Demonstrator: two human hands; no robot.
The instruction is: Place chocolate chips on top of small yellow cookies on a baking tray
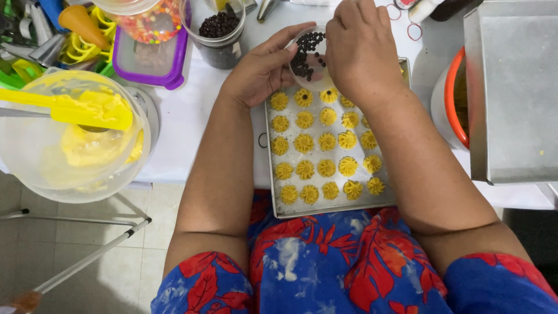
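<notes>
My left hand [261,70] cups a small clear dish [311,58] of dark chips, fingers wrapped around its rim, above the far end of the tray [273,174]. My right hand [360,49] hovers over the dish, fingers pinched downward; whether they grasp a chip I cannot tell. The tray lies on the table [186,116], its near edge over my lap, holding rows of yellow piped cookies [325,142]. Two far-row cookies carry dark centres. In my judgement, good practice is: keep the dish level and close to the row, pick one chip, press it lightly into each rosette's centre without flattening the ridges.
</notes>
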